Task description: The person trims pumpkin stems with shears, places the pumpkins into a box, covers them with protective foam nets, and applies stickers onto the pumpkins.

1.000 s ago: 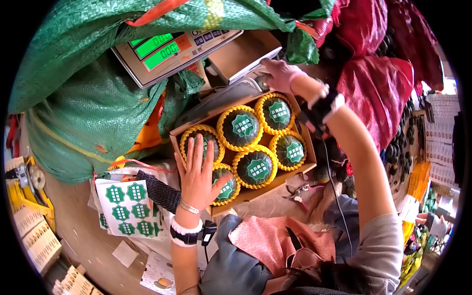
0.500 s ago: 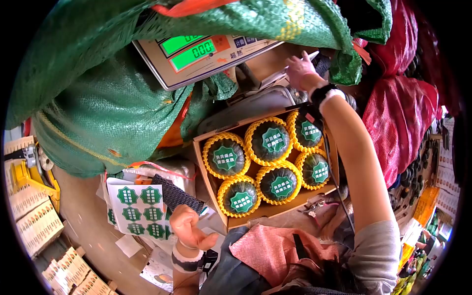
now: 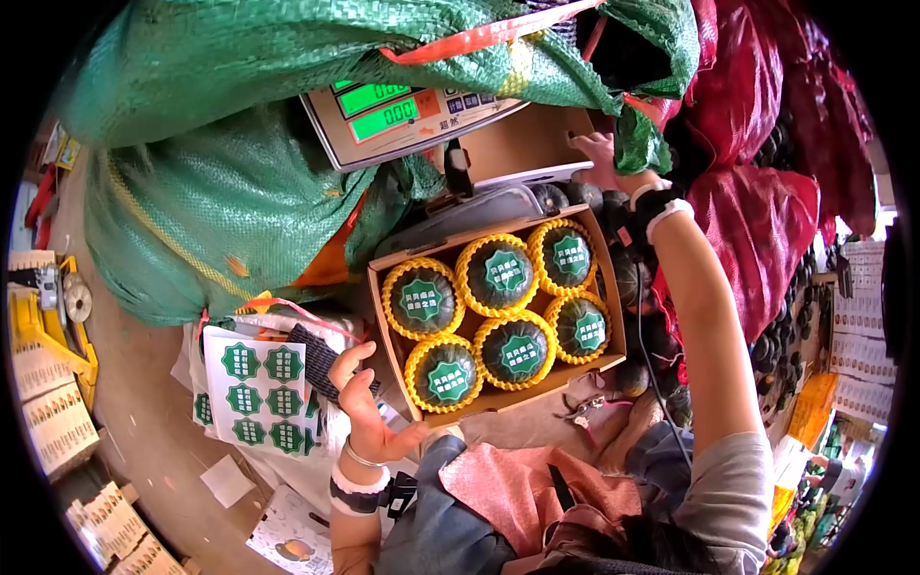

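Observation:
In front of me a cardboard box [image 3: 498,403] holds two rows of dark green squashes [image 3: 505,271], each in a yellow foam net with a green label. My left hand [image 3: 369,407] is beside the box's near left corner, fingers apart and holding nothing. Farther out, my right hand [image 3: 602,158] grips the right side of a second, open cardboard box [image 3: 527,144]; a green sack's edge partly covers this hand. Left of that second box is a weighing scale [image 3: 422,129] with a lit green display. A label sheet [image 3: 257,388] lies left of my left hand.
Full green woven sacks [image 3: 220,211] crowd the scale, one overhanging it. Red mesh sacks [image 3: 752,230] stand at the right, with loose squashes around them. A yellow tape dispenser [image 3: 62,326] and stacked printed cartons [image 3: 57,426] are at the left. A dark cable [image 3: 652,374] hangs by my right arm.
My right hand has closed on the second box's side, and that box has turned, showing more of its inside. My left hand's fingers have uncurled and come nearer the squash box. The view has shifted.

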A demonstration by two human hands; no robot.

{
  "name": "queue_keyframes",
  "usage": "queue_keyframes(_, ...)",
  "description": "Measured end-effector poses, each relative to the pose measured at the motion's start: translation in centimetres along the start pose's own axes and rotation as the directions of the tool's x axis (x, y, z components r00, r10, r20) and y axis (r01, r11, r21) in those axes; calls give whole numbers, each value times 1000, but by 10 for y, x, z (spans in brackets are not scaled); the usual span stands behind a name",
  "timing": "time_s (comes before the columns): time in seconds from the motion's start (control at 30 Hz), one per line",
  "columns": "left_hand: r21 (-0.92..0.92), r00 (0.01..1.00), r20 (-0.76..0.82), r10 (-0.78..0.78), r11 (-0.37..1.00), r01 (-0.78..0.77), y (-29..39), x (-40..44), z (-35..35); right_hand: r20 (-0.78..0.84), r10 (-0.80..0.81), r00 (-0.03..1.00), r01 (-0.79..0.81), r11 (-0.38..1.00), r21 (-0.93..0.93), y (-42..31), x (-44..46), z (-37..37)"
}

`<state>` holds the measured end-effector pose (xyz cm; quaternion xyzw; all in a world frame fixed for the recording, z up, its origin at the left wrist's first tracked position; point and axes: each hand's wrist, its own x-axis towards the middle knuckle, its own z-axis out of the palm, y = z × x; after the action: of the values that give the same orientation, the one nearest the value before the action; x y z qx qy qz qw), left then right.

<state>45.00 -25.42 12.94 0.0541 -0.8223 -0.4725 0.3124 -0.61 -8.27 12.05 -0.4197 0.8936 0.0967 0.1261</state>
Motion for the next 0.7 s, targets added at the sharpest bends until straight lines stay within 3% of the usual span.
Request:
queue_keyframes(0.13,197,996,87,-31,980,14,3,-9,-11,-30,-37,999,38,999,34,6,20,46)
queue_keyframes(0.23,275,986,120,-115,958,79,5,-7,-19,270,9,963,-49,989,142,5,29,51)
queue_keyframes(0.33,359,976,151,-157,928,94,3,-4,-24,82,-138,987,137,990,23,36,31,79)
queue_keyframes(0.43,387,970,174,-171,918,92,1,1,-28,24,-107,994,109,990,-91,68,30,108)
queue_keyframes(0.57,409,960,191,-204,906,111,-1,1,-32,-43,-9,999,19,972,236,70,34,123)
queue_keyframes(0.6,415,958,194,-211,903,115,-1,1,-32,-138,-35,990,63,976,208,67,33,124)
queue_keyframes(0.67,428,954,203,-219,896,115,-1,1,-30,-180,-11,984,44,982,182,60,36,122)
queue_keyframes(0.7,427,956,205,-210,898,106,0,0,-29,-306,-40,951,97,980,173,54,36,122)
